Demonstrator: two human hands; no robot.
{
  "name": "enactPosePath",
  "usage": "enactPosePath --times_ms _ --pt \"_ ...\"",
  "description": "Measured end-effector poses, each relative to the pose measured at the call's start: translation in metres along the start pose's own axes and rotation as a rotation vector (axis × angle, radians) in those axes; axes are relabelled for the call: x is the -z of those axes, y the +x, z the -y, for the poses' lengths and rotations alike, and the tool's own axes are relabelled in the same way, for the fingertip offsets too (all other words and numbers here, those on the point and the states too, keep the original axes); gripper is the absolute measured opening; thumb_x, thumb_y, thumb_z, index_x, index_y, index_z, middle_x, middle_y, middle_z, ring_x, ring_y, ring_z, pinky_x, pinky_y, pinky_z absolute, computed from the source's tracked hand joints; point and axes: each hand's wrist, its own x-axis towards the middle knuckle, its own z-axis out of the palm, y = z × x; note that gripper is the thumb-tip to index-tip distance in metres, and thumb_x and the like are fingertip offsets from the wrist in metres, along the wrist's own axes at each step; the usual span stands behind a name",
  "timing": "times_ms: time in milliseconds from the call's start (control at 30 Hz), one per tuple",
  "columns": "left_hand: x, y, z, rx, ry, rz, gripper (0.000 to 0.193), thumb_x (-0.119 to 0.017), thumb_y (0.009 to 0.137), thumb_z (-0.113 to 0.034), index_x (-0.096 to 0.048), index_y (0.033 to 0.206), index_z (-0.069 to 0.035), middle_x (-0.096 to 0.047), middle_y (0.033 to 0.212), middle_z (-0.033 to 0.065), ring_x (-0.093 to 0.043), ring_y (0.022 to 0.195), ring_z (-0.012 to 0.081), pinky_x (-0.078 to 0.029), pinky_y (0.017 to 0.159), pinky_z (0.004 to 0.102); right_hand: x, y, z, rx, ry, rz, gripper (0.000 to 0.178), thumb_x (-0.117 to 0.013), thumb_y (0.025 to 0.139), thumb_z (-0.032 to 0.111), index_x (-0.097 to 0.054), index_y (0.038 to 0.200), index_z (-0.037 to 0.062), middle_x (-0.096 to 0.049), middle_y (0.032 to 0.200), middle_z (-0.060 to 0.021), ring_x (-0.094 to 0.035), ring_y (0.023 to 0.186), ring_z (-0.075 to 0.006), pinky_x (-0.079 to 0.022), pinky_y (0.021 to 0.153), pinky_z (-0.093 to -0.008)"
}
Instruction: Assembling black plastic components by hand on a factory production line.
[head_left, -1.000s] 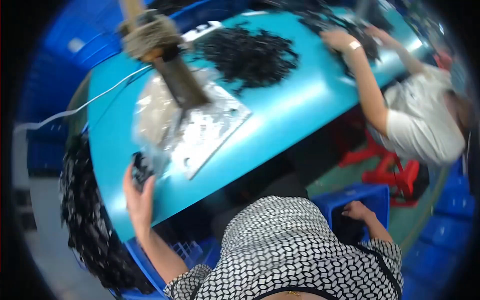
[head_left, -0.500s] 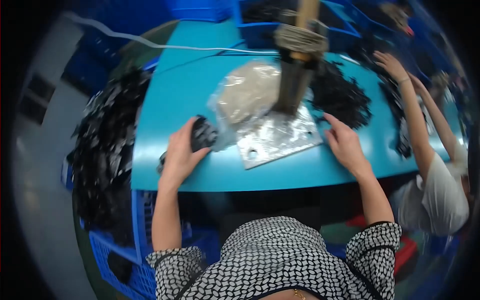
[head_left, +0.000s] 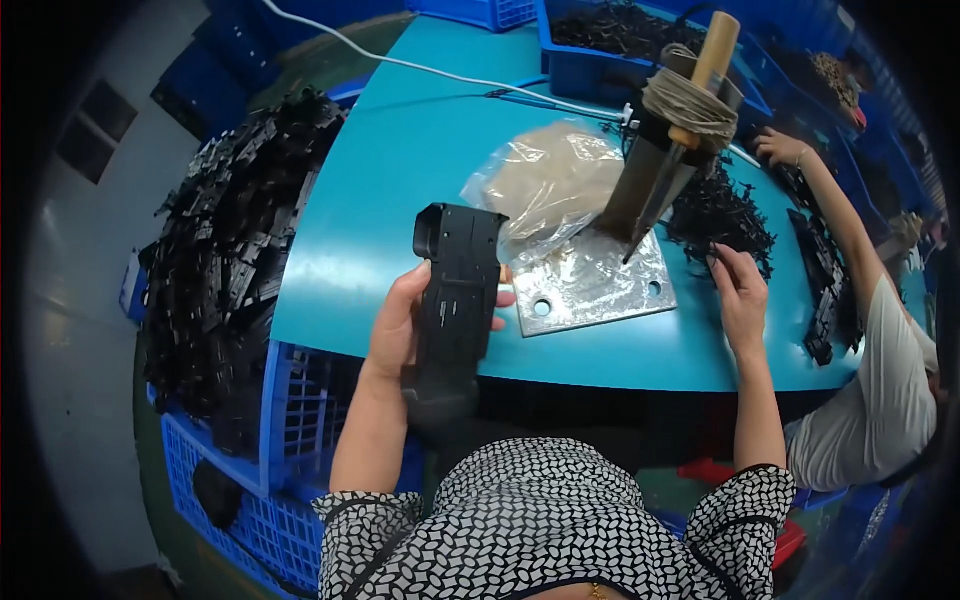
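Note:
My left hand (head_left: 398, 325) grips a long black plastic housing (head_left: 458, 290), held upright over the table's near edge, its hollow end toward the far side. Its fingertips show past the housing's right edge. At the near side of a heap of small black plastic parts (head_left: 725, 215), my right hand (head_left: 743, 295) has thumb and fingers pinched on a small dark part. Between the hands lies a silvery metal plate (head_left: 600, 295) with holes. Above it leans a wooden-handled tool (head_left: 715, 50) in a dark metal upright wound with cord.
A clear bag of beige material (head_left: 560, 175) lies behind the plate on the turquoise table (head_left: 350, 230). Black housings (head_left: 240, 240) are piled over blue crates (head_left: 250, 520) at left. A blue bin (head_left: 600, 65) stands behind. A co-worker's arm (head_left: 845, 210) reaches in at right.
My left hand has lifted the black housing off the table and brought it rightward, toward me. My right hand has closed at the small parts heap. The view has shifted.

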Motion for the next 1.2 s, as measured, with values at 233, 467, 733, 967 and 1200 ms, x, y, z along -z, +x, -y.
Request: enactPosePath --times_ms 233,467,733,967,1200 --pt "-0.014 0.005 0.043 0.151 -0.537 0.138 0.060 -0.030 0.086 -0.040 -0.034 0.124 0.006 -0.047 0.112 0.0288 -0.056 0.095 0.0343 -0.053 0.073 0.0413 -0.005 0.005 -0.002 0.077 -0.060 0.020 0.013 -0.064 0.074 0.003 -0.060 0.086 0.0005 -0.054 0.081 -0.0062 -0.052 0.060 -0.0134 -0.043 0.053 -0.0240" --pt "-0.020 0.004 0.057 0.213 -0.471 0.070 0.060 -0.031 0.086 -0.040 -0.033 0.124 0.006 -0.045 0.115 0.0281 -0.055 0.096 0.0359 -0.051 0.076 0.0437 -0.001 0.014 -0.016 0.440 -0.402 -0.005 0.020 -0.065 0.063 0.002 -0.059 0.081 0.0066 -0.055 0.080 -0.0062 -0.057 0.066 -0.0229 -0.048 0.057 -0.0301" --pt "-0.022 0.001 0.068 0.245 -0.391 0.031 0.057 -0.030 0.087 -0.038 -0.037 0.120 0.007 -0.049 0.110 0.0280 -0.057 0.093 0.0328 -0.053 0.073 0.0417 0.008 0.020 -0.016 0.223 -0.056 -0.072 0.020 -0.062 0.071 -0.004 -0.062 0.088 0.0055 -0.055 0.085 -0.0059 -0.055 0.065 -0.0148 -0.045 0.056 -0.0243" --pt "-0.024 -0.001 0.069 0.237 -0.374 0.048 0.057 -0.027 0.088 -0.037 -0.036 0.122 0.008 -0.049 0.110 0.0282 -0.058 0.093 0.0334 -0.054 0.071 0.0411 0.006 0.023 -0.020 0.024 0.168 -0.084 0.016 -0.060 0.077 -0.003 -0.062 0.092 0.0030 -0.058 0.085 0.0003 -0.050 0.073 -0.0053 -0.041 0.066 -0.0181" --pt "-0.024 -0.003 0.069 0.240 -0.368 0.047 0.056 -0.028 0.087 -0.037 -0.037 0.121 0.008 -0.049 0.109 0.0285 -0.058 0.093 0.0340 -0.054 0.071 0.0417 0.006 0.022 -0.026 0.012 0.301 -0.245 0.015 -0.058 0.078 -0.003 -0.056 0.092 0.0010 -0.060 0.093 -0.0035 -0.053 0.073 -0.0058 -0.043 0.066 -0.0188"
